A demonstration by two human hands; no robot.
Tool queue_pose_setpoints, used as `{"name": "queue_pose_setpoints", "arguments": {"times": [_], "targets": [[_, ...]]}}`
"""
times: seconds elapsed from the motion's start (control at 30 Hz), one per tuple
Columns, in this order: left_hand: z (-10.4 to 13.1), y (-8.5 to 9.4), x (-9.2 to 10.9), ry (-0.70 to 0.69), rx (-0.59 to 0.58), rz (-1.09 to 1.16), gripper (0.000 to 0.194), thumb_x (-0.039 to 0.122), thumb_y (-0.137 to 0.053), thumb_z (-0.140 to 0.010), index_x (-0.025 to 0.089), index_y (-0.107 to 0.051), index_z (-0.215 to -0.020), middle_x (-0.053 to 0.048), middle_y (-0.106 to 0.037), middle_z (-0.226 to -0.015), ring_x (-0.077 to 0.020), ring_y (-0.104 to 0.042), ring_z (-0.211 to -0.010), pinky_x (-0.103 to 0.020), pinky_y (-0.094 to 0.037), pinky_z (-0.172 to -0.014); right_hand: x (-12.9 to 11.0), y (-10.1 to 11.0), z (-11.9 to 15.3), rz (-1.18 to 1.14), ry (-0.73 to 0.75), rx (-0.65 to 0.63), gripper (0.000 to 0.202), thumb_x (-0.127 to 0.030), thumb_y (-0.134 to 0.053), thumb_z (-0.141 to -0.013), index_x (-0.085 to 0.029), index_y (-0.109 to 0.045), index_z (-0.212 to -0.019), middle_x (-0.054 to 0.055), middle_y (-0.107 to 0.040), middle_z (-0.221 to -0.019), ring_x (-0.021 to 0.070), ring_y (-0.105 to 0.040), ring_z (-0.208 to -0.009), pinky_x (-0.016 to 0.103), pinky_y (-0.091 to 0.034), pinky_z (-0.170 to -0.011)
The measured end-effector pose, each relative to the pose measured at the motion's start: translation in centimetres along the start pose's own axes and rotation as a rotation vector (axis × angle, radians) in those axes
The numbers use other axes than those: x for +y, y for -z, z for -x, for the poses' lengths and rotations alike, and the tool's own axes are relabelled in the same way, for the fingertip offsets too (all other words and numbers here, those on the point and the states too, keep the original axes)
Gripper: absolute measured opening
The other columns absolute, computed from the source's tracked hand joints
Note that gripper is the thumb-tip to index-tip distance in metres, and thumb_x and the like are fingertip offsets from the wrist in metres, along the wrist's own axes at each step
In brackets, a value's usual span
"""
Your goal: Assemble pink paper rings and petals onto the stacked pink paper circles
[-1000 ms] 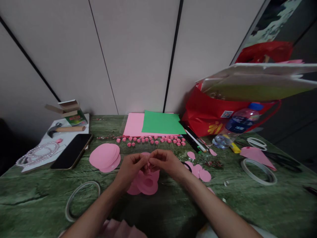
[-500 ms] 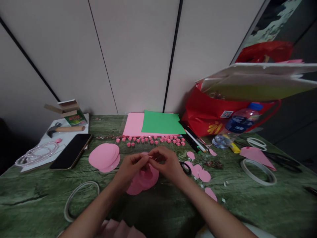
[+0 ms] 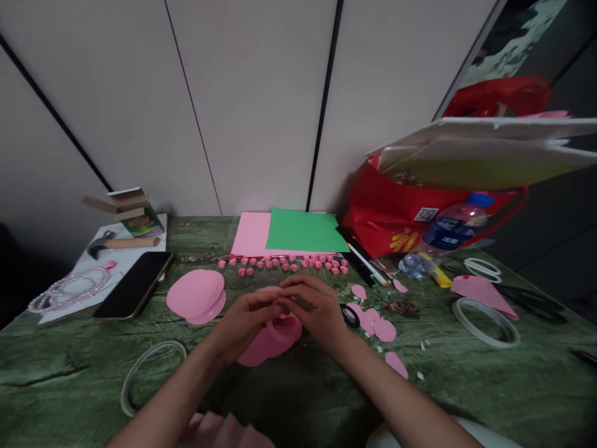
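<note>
My left hand [image 3: 245, 322] and my right hand [image 3: 321, 309] meet above the middle of the table. Both are closed, with fingertips pinching a curled pink paper piece [image 3: 290, 325] that is partly hidden by the fingers. Directly under them lie overlapping pink paper circles [image 3: 258, 351]. A stack of pink paper circles [image 3: 193, 295] sits left of my left hand. Beyond the hands, several small rolled pink paper flowers [image 3: 318, 264] stand in rows. Right of my right hand are a small black tape roll [image 3: 349, 316] and loose pink paper petals [image 3: 385, 330].
A phone [image 3: 135, 286], a hammer [image 3: 130, 242] and bead strings [image 3: 69, 291] lie at left. Tape rolls [image 3: 487, 341] [image 3: 125, 389] flank my arms. Green paper [image 3: 305, 231] is at the back. A red bag [image 3: 368, 214] and a bottle [image 3: 443, 233] stand back right.
My fingers have closed in around the pink paper, the right fingers now reaching over toward the left. The paper's curled edge shows more below them. The surrounding things have stayed put.
</note>
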State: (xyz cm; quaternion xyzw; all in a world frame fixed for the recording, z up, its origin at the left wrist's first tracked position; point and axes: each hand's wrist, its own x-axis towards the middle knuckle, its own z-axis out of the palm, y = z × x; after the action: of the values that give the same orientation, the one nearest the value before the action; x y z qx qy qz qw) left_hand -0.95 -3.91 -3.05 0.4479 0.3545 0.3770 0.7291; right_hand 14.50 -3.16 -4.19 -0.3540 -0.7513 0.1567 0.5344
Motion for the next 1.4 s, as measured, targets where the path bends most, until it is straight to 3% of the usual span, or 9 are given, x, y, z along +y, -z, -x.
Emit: {"name": "queue_pose_setpoints", "arguments": {"times": [0.13,0.3,0.43,0.57,0.77,0.97,1.17,1.3,1.4], "targets": [[0.1,-0.1,0.2,0.043,-0.049,-0.029,0.025,0.016,-0.066,-0.067,0.014,-0.068,-0.092,-0.006,-0.066,-0.082,-0.0147,-0.057,-0.076,-0.027,-0.041,-0.074,0.0,0.0,-0.1,-0.034,-0.038,-0.044,0.008,-0.018,-0.063,-0.074,-0.021,-0.066,-0.080,0.004,-0.062,-0.083,0.0147,-0.059,-0.076,0.027,-0.049,-0.067],[0.1,-0.1,0.3,0.070,-0.085,0.038,0.024,0.012,-0.066,-0.064,0.013,-0.068,-0.089,-0.007,-0.066,-0.083,-0.0157,-0.059,-0.077,-0.027,-0.042,-0.076,0.5,0.1,0.4,0.095,0.072,-0.093,0.013,-0.022,-0.057,-0.079,-0.023,-0.066,-0.088,0.006,-0.063,-0.090,0.0158,-0.059,-0.081,0.027,-0.048,-0.067],[0.2,-0.2,0.3,0.069,-0.123,0.112,0.020,0.012,-0.064,-0.065,0.012,-0.068,-0.085,-0.008,-0.066,-0.085,-0.0163,-0.059,-0.078,-0.028,-0.043,-0.077,0.3,0.3,0.5,0.111,0.014,-0.113,0.013,-0.019,-0.056,-0.079,-0.021,-0.064,-0.090,0.006,-0.065,-0.089,0.0159,-0.059,-0.079,0.027,-0.047,-0.068],[0.2,-0.7,0.3,-0.004,-0.062,-0.084,0.021,0.014,-0.062,-0.068,0.014,-0.066,-0.089,-0.006,-0.066,-0.081,-0.0152,-0.059,-0.073,-0.027,-0.044,-0.072,0.0,0.3,0.1,0.033,0.060,-0.025,0.009,-0.015,-0.056,-0.078,-0.018,-0.064,-0.076,0.007,-0.064,-0.087,0.0167,-0.059,-0.082,0.030,-0.047,-0.070],[0.0,-1.1,0.5,-0.180,0.195,-0.587,0.026,0.024,-0.061,-0.069,0.013,-0.065,-0.092,-0.006,-0.068,-0.082,-0.0196,-0.061,-0.076,-0.029,-0.046,-0.069,-0.1,0.5,-0.5,-0.285,-0.285,0.125,0.004,-0.017,-0.065,-0.070,-0.018,-0.063,-0.067,0.005,-0.066,-0.080,0.0160,-0.062,-0.076,0.028,-0.049,-0.066],[-0.1,-0.6,0.6,-0.343,0.422,-0.671,0.025,0.032,-0.057,-0.073,0.016,-0.066,-0.091,-0.007,-0.069,-0.093,-0.0203,-0.061,-0.085,-0.030,-0.047,-0.075,-0.3,0.8,-1.1,-0.532,-0.569,0.213,0.006,-0.019,-0.071,-0.061,-0.017,-0.065,-0.062,0.003,-0.068,-0.072,0.0143,-0.062,-0.067,0.026,-0.049,-0.062],[0.1,-1.0,0.6,-0.297,0.391,-0.701,0.024,0.032,-0.062,-0.067,0.015,-0.068,-0.083,-0.003,-0.067,-0.073,-0.0170,-0.059,-0.067,-0.027,-0.045,-0.061,-0.7,1.0,-1.3,-0.638,-0.645,0.213,0.008,-0.017,-0.072,-0.058,-0.016,-0.064,-0.058,0.002,-0.068,-0.069,0.0117,-0.061,-0.062,0.023,-0.047,-0.059],[0.2,-1.5,0.9,-0.280,0.343,-0.560,0.021,0.033,-0.057,-0.072,0.014,-0.065,-0.069,-0.003,-0.065,-0.063,-0.0159,-0.058,-0.063,-0.026,-0.045,-0.061,-0.3,0.9,-1.2,-0.666,-0.650,0.237,0.012,-0.019,-0.073,-0.058,-0.017,-0.061,-0.060,-0.001,-0.066,-0.057,0.0100,-0.057,-0.051,0.022,-0.045,-0.051],[0.2,-1.6,1.0,-0.254,0.291,-0.447,0.022,0.033,-0.055,-0.075,0.013,-0.063,-0.071,-0.003,-0.063,-0.059,-0.0149,-0.058,-0.058,-0.025,-0.045,-0.060,-0.1,0.8,-1.1,-0.698,-0.638,0.264,0.015,-0.020,-0.073,-0.058,-0.018,-0.058,-0.059,-0.002,-0.064,-0.055,0.0101,-0.056,-0.049,0.023,-0.045,-0.049]]}}
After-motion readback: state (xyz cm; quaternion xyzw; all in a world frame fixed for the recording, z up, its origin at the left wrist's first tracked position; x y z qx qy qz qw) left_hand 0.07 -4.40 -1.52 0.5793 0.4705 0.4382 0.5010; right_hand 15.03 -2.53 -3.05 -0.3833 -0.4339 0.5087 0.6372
